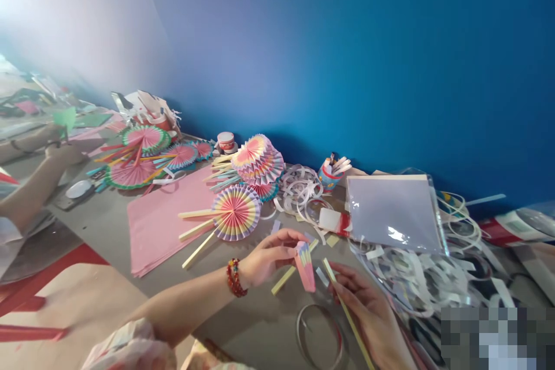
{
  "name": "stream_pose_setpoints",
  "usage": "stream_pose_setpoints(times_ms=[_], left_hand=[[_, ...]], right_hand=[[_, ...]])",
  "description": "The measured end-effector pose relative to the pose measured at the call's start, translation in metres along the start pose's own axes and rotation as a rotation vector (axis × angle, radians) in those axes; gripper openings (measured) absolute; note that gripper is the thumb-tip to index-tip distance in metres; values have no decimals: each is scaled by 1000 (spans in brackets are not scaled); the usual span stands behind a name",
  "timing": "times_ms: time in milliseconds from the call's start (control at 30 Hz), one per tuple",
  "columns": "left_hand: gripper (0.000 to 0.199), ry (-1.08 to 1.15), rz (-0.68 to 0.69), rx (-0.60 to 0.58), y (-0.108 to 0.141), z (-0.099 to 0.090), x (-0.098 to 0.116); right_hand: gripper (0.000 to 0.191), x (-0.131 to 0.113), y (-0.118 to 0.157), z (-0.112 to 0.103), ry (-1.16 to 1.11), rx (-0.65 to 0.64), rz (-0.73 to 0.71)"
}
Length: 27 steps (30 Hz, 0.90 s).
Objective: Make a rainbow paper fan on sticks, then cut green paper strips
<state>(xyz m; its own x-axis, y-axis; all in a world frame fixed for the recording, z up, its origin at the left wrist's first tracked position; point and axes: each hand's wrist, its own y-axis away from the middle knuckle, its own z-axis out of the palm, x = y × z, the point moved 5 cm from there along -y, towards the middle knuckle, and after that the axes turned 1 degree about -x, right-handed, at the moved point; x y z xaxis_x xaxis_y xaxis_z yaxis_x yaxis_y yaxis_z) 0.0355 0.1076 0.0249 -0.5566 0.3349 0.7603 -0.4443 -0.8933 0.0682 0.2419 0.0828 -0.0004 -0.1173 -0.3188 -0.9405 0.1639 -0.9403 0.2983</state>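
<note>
Right hand nearest, gripping a long, flat, pale-yellow stick, sits apart from the left hand, which pinches a folded, pleated pink-and-pastel paper piece above the grey bench (a light, even pinch should keep the folds crisp).

Left wrist: multi-strand beaded bracelet, mostly deep red, some orange-yellow and dark green beads. Left sleeve, near left: loose, pale fabric with faint pink and cream patches, ending around the elbow. Near edge, centre: cream-yellow cloth with reddish patterning; print detail blurred.
</note>
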Motion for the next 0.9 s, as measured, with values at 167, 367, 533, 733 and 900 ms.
stream_pose_setpoints(times_ms=[167,367,533,733,900], left_hand=[[28,-5,27,45,0,-1,0],[29,-33,41,22,-1,1,-4],[28,-54,36,16,0,4,-6],[29,-85,15,26,1,2,-9],[29,-66,-6,54,1,0,-12]], right_hand=[[34,-3,-2,1,93,1,-24],[34,-8,4,4,154,47,-107],[30,-14,13,4,292,66,-210],[26,-34,20,7,384,97,-319],[28,-35,19,7,388,101,-314]])
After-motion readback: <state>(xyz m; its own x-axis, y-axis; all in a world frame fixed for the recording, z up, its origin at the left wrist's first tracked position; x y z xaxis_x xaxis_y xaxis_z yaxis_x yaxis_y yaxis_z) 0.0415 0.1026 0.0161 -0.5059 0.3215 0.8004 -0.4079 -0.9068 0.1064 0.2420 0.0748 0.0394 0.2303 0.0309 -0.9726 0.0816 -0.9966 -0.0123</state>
